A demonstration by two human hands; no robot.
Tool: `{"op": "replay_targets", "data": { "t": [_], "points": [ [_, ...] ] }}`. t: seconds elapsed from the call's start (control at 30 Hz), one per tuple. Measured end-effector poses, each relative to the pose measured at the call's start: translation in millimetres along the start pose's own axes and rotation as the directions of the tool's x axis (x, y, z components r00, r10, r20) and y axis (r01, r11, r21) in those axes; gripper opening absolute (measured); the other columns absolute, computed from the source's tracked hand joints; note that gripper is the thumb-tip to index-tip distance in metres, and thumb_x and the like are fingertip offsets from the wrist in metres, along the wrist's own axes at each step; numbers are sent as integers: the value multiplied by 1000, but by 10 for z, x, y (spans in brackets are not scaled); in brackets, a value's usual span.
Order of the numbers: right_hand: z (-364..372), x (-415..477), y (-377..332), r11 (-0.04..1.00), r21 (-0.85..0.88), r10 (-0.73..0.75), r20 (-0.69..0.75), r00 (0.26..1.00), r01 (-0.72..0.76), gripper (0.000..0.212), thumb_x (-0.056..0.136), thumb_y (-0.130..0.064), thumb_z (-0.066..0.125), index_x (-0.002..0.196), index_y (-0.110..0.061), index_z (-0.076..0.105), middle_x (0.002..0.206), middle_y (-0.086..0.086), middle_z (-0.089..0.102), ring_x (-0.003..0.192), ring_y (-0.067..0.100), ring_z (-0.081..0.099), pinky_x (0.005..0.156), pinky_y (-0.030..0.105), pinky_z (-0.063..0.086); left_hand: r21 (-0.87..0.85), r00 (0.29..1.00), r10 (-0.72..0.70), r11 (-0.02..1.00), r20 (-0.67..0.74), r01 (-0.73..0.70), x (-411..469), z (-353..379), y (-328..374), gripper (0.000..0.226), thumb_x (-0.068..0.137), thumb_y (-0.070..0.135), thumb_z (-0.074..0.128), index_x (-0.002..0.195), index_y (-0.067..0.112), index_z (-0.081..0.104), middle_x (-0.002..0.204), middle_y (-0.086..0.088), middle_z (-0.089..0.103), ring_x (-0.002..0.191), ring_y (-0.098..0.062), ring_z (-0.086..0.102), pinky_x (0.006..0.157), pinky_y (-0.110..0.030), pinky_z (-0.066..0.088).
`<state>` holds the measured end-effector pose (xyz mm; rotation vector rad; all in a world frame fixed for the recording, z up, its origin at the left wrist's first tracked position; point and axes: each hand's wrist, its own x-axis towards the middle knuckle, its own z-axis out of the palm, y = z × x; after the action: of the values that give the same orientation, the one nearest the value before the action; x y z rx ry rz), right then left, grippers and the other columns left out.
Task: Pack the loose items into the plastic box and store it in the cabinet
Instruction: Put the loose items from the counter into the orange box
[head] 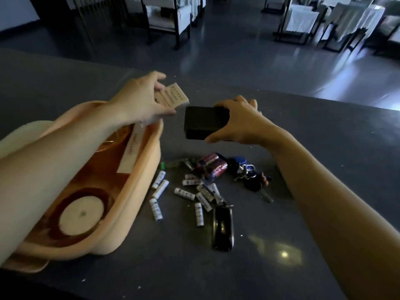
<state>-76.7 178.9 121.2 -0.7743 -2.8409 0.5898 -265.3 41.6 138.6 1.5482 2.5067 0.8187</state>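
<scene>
Two hands are busy above the dark worktop [329, 135], each holding one item. The left hand [140, 100], its forearm stretched across the plastic box [147, 185], pinches a pale flat pack [173, 97] with rows of printed dots between thumb and fingers, above the box's far end. The right hand [236, 124] grips a black box [205, 123], with the thumb on its near edge and the fingers curled over the far edge. The two held items sit just beside each other, not quite touching.

The peach-coloured plastic box lies open on the left of the worktop. It contains a brown roll with a white centre [82, 213] and a long white labelled strip [132, 151].

To the right of the box, loose things are scattered on the worktop. White batteries [157, 210] lie at mixed angles, with a red and blue pack [213, 167] beyond them. A bunch of keys [249, 173] lies just right of that pack. A glossy black fob [223, 228] lies nearest the person. A small green-tipped item [164, 165] sits near the box's wall.

Chairs with white covers [171, 16] stand on the floor behind.
</scene>
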Motion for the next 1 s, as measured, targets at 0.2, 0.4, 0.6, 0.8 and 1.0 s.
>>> {"op": "replay_targets", "data": {
  "t": [0.2, 0.4, 0.6, 0.8, 1.0],
  "points": [
    [343, 36, -998, 1000, -6, -16, -23, 1000, 16, 71, 57, -59, 74, 117, -34, 47, 103, -4, 35, 100, 19, 27, 80, 35, 31, 51, 1000, -3, 999, -20, 4, -186, -504, -744, 86, 65, 36, 79, 137, 15, 35, 130, -5, 56, 115, -24, 53, 89, -29, 37],
    [883, 27, -1828, 999, -11, 41, -2, 999, -41, 74, 56, -59, 74, 120, -37, 45, 114, -3, 37, 108, 21, 27, 86, 38, 26, 40, 993, 80, 996, 87, -84, -340, -671, -1409, 85, 66, 33, 80, 136, 14, 36, 130, -5, 56, 116, -21, 53, 87, -21, 34],
    [1112, -107, -2286, 992, -67, 111, 63, 992, -107, 84, 53, -65, 73, 125, -34, 43, 110, -5, 32, 111, 25, 31, 95, 45, 29, 17, 972, 190, 981, 136, -194, -460, -688, -1584, 82, 69, 34, 77, 137, 15, 35, 133, -5, 52, 117, -23, 51, 92, -30, 39],
    [1281, -127, -2519, 982, -129, 144, 54, 988, -136, 84, 55, -63, 73, 127, -30, 44, 118, 0, 37, 117, 32, 24, 95, 53, 28, -21, 960, 244, 970, 136, -243, -547, -695, -1585, 82, 70, 33, 77, 138, 15, 34, 133, -6, 51, 116, -22, 52, 86, -25, 39],
    [1477, -25, -2568, 985, -62, 168, 91, 982, -163, 81, 55, -63, 73, 122, -26, 47, 108, -3, 37, 114, 30, 31, 96, 53, 30, -2, 953, 275, 961, 128, -277, -566, -721, -1640, 81, 72, 33, 75, 138, 13, 33, 134, -8, 51, 119, -24, 50, 92, -32, 42]
  ]
}}
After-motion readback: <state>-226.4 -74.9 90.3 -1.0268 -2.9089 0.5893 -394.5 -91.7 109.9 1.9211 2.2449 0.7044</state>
